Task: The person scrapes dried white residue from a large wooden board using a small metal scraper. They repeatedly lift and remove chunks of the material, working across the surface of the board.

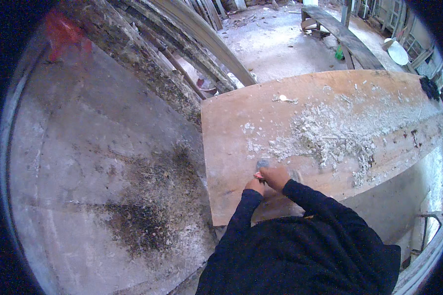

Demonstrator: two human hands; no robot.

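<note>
Both my hands come together near the front left part of a wooden board (231, 128). My right hand (276, 177) is closed round a scraper (263, 162), whose grey blade points away from me onto the wood. Just below and to its left, my left hand (254, 185) is closed at the handle too, where a bit of red shows. My fingers hide most of the handle. Pale flakes and shavings (329, 132) lie in a thick patch beyond and right of the blade, with small scattered bits nearer to it.
Left of the board lies a large grey panel (83, 147) with dark, mouldy stains. Old timber beams (147, 64) lean behind it, and a red cloth-like thing (66, 34) hangs at the far left. A long dark bench (344, 37) stands beyond the board. Black material (429, 88) rests on the board's far right corner.
</note>
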